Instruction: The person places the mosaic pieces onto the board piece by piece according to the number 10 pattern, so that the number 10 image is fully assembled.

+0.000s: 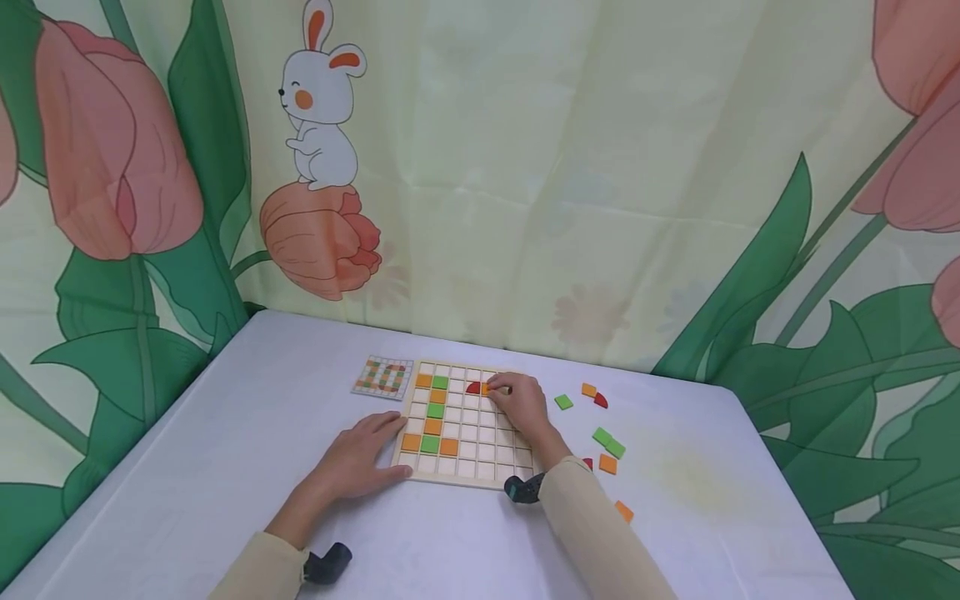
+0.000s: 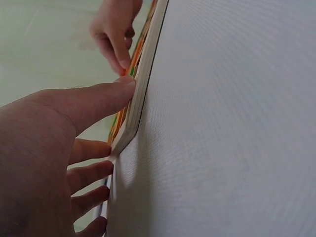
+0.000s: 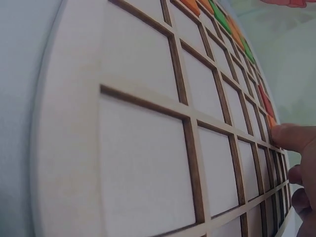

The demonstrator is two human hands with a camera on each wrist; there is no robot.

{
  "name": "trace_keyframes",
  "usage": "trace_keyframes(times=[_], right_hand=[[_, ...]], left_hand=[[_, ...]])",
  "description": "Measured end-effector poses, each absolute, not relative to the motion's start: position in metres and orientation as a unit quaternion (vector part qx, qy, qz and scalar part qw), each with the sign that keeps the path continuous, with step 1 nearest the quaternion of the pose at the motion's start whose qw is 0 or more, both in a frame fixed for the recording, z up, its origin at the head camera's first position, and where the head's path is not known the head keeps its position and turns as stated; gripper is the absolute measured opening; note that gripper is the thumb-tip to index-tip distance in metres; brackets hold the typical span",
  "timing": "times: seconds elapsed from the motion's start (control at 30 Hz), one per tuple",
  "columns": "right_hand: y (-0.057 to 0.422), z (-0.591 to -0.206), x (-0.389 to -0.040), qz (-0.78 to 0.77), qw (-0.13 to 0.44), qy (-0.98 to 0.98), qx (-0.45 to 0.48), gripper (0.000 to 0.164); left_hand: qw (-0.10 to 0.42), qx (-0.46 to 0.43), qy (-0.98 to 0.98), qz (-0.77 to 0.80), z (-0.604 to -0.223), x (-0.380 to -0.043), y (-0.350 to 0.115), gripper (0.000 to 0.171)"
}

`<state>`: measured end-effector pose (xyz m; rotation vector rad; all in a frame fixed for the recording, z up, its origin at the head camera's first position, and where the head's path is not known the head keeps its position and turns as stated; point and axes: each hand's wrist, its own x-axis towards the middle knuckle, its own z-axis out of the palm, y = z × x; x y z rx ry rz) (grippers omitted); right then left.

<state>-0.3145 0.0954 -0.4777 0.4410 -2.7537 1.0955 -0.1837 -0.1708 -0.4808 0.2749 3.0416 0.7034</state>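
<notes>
A wooden grid board (image 1: 459,481) lies on the table with orange and green square tiles forming a figure in its left columns. My right hand (image 1: 521,406) is at the board's upper part, fingertips pinching an orange tile (image 1: 485,388) in a cell beside a red quarter-round tile (image 1: 473,387). The right wrist view has the fingertip (image 3: 280,134) against that orange tile at the far edge. My left hand (image 1: 365,458) rests at the board's lower left corner; in the left wrist view its thumb (image 2: 106,96) touches the board's edge and the fingers are spread.
A small pattern card (image 1: 382,377) lies left of the board. Loose pieces lie right of it: green tiles (image 1: 608,442), an orange tile (image 1: 608,464), a red quarter-round piece (image 1: 601,400) and others. A printed curtain (image 1: 480,250) hangs behind the white-covered table (image 1: 420,550).
</notes>
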Motion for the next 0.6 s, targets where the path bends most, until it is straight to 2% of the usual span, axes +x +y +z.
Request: trace_keyframes(times=[0.3,0.6], right_hand=[[0.099,-0.478,-0.312,0.386,0.047,-0.908,0.158,0.011],[0.117,-0.475,-0.305,0.39,0.046,-0.906,0.157,0.015]], left_hand=[[0.009,0.087,0.97,0.225,-0.479,-0.183,-0.169,0.078],[0.002,0.095,0.972,0.217,-0.479,-0.185,-0.17,0.078]])
